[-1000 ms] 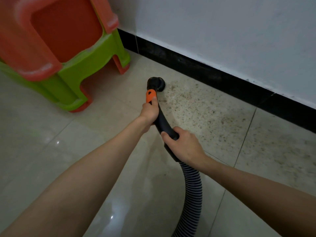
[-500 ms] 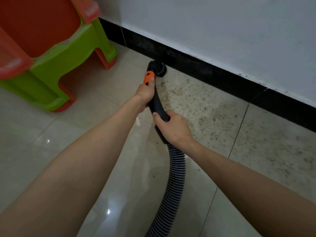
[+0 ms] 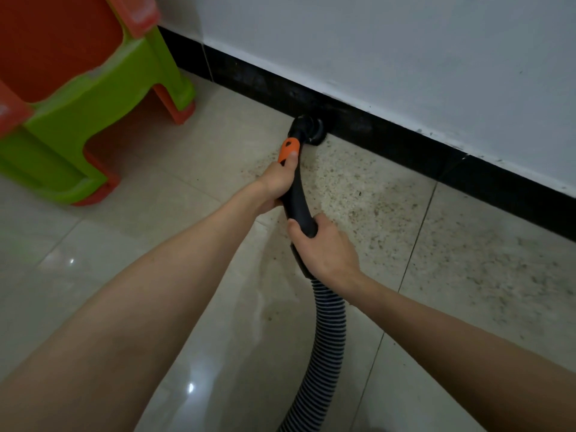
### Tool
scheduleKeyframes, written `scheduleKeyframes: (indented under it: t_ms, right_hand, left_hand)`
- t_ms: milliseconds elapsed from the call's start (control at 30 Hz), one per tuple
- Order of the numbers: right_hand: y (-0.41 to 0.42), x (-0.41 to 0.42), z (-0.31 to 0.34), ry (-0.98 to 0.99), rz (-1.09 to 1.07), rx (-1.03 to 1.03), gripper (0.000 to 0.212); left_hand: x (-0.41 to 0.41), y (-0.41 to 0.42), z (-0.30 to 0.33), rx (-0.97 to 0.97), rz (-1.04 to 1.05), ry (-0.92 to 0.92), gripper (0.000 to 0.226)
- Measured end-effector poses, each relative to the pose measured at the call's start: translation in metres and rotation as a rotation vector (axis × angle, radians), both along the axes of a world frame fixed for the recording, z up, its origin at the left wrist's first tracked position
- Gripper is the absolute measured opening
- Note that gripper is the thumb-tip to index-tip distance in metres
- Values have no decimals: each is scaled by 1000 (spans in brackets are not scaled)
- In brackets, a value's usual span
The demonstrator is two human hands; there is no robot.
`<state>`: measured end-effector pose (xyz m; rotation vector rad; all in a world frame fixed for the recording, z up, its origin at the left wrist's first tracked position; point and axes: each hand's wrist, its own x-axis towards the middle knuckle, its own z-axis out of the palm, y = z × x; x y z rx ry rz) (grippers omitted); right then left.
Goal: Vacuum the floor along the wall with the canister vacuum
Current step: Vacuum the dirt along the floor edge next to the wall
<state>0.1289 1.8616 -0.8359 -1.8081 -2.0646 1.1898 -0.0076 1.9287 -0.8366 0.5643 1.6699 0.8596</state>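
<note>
left hand (image 3: 277,185): fingers gripping black handle (image 3: 299,201), thumb pressing orange slider (image 3: 290,150)
right hand (image 3: 324,247): fingers wrapping handle's rear end, above ribbed hose (image 3: 327,338)
nozzle (image 3: 308,127): touching black baseboard (image 3: 405,145) at 12 o'clock
floor (image 3: 358,188): showing grit at 2 o'clock
stools (image 3: 78,73): sitting at 10 o'clock

A stack of moulded plastic stools (image 3: 93,98), a lime-green one over an orange one, stands at upper left on the glossy floor. Its orange feet poke out beneath the green legs, near the wall's dark skirting.
</note>
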Motion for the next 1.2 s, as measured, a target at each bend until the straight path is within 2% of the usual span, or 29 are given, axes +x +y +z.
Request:
scheduleKeyframes:
  t_ms: [200, 433, 600, 733, 833, 967, 1200]
  right_hand:
    - [-11, 16, 3, -96, 28, 44, 33]
    - [-15, 18, 5, 34, -33, 4, 29]
    - [0, -24, 8, 62, 55, -4, 33]
    - [7, -63, 16, 57, 160, -41, 40]
    - [2, -74, 18, 51, 234, -51, 39]
    - [-13, -74, 15, 72, 231, -71, 40]
    - [-37, -69, 15, 259, -2, -228, 35]
  left_hand:
    - [22, -6, -1, -2, -32, -18, 59]
    - [27, -6, 7, -13, -96, 57, 56]
    - [-13, -7, 12, -6, 39, 246, 59]
    - [-57, -14, 15, 0, 174, 235, 62]
    - [-75, -26, 14, -31, 197, 215, 63]
    - [-79, -38, 13, -66, 152, 217, 63]
    - [-61, -38, 20, -51, -94, 197, 63]
